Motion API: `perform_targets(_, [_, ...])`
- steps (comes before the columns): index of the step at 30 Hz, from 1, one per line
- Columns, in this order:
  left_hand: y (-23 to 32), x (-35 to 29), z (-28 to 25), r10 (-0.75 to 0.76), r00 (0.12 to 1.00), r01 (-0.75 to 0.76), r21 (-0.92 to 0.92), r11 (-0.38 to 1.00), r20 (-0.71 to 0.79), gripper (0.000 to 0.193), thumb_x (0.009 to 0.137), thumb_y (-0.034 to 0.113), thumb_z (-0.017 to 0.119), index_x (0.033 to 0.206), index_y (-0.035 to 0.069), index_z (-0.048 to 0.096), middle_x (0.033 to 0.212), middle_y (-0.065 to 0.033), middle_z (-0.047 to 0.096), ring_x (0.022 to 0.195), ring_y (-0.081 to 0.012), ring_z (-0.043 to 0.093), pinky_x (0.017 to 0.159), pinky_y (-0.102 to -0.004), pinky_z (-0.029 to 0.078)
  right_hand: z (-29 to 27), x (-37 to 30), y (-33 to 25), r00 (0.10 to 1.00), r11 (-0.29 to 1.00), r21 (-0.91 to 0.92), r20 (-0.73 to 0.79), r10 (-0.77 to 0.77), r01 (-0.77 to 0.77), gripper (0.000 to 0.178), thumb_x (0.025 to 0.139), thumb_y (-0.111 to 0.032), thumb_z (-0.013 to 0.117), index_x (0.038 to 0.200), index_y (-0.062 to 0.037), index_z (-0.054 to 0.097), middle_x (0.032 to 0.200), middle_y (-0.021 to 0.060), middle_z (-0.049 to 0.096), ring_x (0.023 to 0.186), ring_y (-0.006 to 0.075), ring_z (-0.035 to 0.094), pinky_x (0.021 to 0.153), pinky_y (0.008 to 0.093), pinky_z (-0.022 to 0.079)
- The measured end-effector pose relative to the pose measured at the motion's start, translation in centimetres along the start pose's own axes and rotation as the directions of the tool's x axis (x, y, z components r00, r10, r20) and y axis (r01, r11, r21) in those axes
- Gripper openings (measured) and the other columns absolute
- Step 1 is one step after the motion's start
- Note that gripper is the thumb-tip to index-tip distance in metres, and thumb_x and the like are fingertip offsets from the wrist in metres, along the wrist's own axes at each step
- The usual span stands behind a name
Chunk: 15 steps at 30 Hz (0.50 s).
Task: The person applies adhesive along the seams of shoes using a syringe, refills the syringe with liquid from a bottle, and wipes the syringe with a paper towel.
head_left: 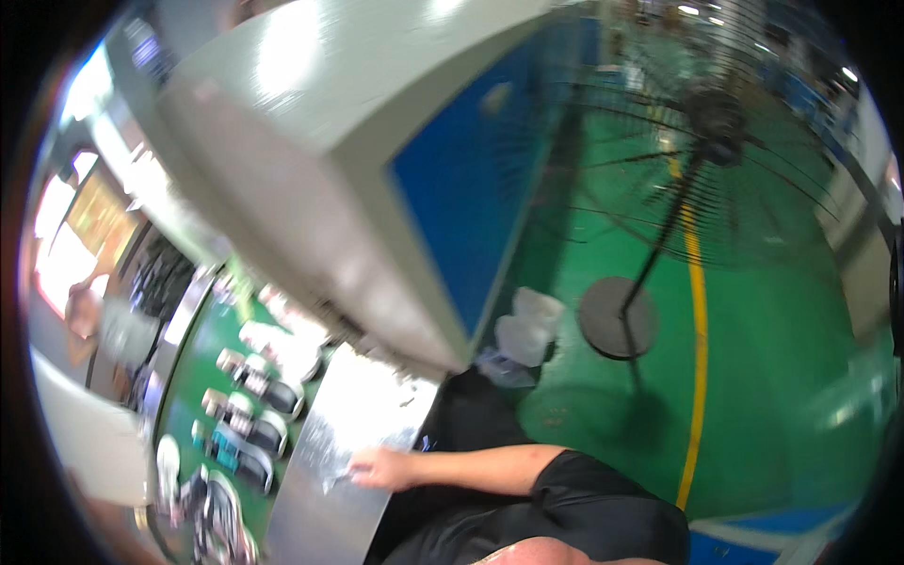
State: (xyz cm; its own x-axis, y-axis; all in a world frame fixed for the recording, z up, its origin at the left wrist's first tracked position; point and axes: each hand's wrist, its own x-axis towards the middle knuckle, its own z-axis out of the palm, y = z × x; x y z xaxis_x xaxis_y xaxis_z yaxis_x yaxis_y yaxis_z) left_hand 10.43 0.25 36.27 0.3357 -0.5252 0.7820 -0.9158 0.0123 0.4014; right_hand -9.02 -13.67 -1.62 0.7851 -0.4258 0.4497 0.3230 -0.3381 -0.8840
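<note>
My right hand (381, 468) reaches leftward over a shiny metal tabletop (325, 508), its forearm coming from a black sleeve. The fingers look closed around something small, clear or whitish, which blur keeps me from naming. Beside the tabletop, on a green belt-like surface (181, 384), stand several sneakers. Among them are a grey and teal shoe (235, 454), a dark grey and white shoe (250, 424) and a whitish shoe (282, 348). My left hand is not in view.
A large grey and blue machine housing (367, 188) rises beyond the tabletop. A pedestal fan (716, 122) on a round base (617, 318) stands at right on green floor. Whitish plastic bags (523, 330) lie by the housing. Another person (118, 325) is at far left.
</note>
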Motion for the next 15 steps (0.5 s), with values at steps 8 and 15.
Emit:
perform_targets(8, [-5.4,-20.0,0.0,-0.148,0.924,0.094,0.167,0.981,0.352,0.12,0.055,0.02,0.085,0.142,0.0,0.004,0.13,-0.0211,0.035,0.121,-0.0302,0.04,0.096,-0.0424,0.039,-7.8,0.6,-13.8,0.997,0.977,-0.204,0.024,0.069,-0.062,0.022,0.082,-0.005,0.061,0.103,0.0,0.061,0.09,0.0094,0.056,0.077,0.0168,0.053,0.069,0.028,0.044])
perform_targets(15, [-6.9,-23.7,1.9,0.07,0.902,0.003,-0.167,0.986,0.427,0.12,0.051,0.015,0.085,0.145,0.013,0.011,0.124,-0.022,0.045,0.107,-0.0379,0.051,0.088,-0.0456,0.044,-7.6,8.7,-23.0,0.924,0.825,-0.416,0.162,-0.346,0.382,0.022,0.072,-0.018,0.077,0.085,-0.0044,0.065,0.074,0.0082,0.058,0.06,0.0206,0.056,0.052,0.0304,0.045])
